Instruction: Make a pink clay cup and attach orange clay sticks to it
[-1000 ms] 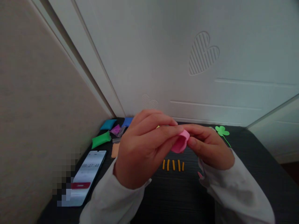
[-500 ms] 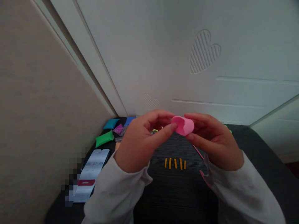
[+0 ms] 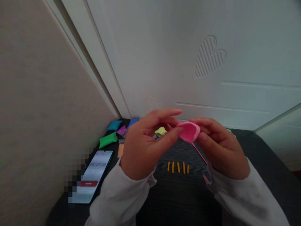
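A curled piece of pink clay (image 3: 189,131) is held up above the dark table (image 3: 183,194), pinched between both hands. My left hand (image 3: 147,144) grips its left edge with thumb and fingers. My right hand (image 3: 221,146) closes on its right side. Below the hands a row of several short orange clay sticks (image 3: 178,167) lies on the table. A thin pink strip (image 3: 199,153) runs down from under the clay toward my right sleeve.
A phone (image 3: 92,175) lies at the left front. Clay packets lie at the back left: green (image 3: 107,140), teal (image 3: 114,125), purple (image 3: 122,131), blue (image 3: 133,122), and a yellow lump (image 3: 161,130). A white panelled wall stands right behind.
Both hands rose a little and turned the pink clay; it went from a rolled tube to a more open cupped shape. The view shifted slightly right.
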A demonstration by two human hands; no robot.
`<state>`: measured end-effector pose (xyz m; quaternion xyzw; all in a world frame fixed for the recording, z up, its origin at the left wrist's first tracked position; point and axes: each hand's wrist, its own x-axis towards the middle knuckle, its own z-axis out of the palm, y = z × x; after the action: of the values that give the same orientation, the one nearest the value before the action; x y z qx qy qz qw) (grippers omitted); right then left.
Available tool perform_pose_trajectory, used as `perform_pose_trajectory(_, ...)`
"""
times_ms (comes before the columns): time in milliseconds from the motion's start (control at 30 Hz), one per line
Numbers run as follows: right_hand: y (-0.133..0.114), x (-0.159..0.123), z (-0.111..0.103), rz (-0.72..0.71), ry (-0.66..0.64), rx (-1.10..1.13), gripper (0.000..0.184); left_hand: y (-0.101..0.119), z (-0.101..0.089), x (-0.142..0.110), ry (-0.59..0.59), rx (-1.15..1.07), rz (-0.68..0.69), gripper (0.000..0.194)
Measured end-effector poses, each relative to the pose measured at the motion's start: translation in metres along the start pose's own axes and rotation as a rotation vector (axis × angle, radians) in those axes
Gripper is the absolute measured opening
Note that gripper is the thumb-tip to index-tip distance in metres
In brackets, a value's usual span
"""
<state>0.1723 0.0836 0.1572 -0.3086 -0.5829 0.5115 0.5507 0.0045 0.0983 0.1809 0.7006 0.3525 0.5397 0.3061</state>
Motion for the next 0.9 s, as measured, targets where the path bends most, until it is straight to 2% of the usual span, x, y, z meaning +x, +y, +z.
perform_pose_trajectory(100, -0.002, 0.000, 0.002, -0.003, 0.000, 0.081, 0.019, 0.002, -0.001, -0.002, -0.054, -0.086, 0.021, 0.049)
perform_pose_trajectory(200, -0.004, 0.000, 0.006, -0.008, 0.020, 0.158, 0.018, 0.002, 0.002, -0.002, -0.128, -0.080, 0.050, 0.065)
perform_pose_trajectory(300, -0.001, 0.000, 0.014, -0.031, -0.006, 0.163, 0.020, 0.003, 0.004, -0.002, -0.166, 0.003, 0.081, 0.048)
perform_pose_trajectory(400, 0.003, -0.001, 0.019, -0.068, -0.019, 0.081, 0.023, 0.005, 0.002, -0.002, -0.146, 0.047, 0.084, 0.031)
perform_pose_trajectory(533, -0.004, -0.013, 0.016, -0.093, 0.022, -0.028, 0.028, 0.011, -0.006, -0.011, -0.106, 0.043, 0.085, 0.032)
perform_pose_trajectory(600, -0.010, -0.025, 0.009, -0.091, 0.092, -0.110, 0.028, 0.011, -0.007, -0.020, -0.143, 0.078, 0.059, 0.032)
perform_pose_trajectory(667, -0.013, -0.040, 0.000, -0.071, 0.160, -0.224, 0.025, 0.004, -0.004, -0.030, -0.249, 0.153, 0.044, 0.028)
perform_pose_trajectory(733, -0.005, -0.055, -0.008, -0.122, 0.223, -0.326, 0.020, -0.012, 0.006, -0.045, -0.353, 0.210, 0.057, 0.028)
perform_pose_trajectory(833, 0.025, -0.077, -0.016, -0.126, 0.220, -0.516, 0.018, -0.045, 0.024, -0.074, -0.542, 0.198, 0.040, 0.030)
perform_pose_trajectory(900, 0.049, -0.090, -0.017, -0.221, 0.156, -0.625, 0.018, -0.064, 0.032, -0.092, -0.673, 0.132, -0.037, 0.032)
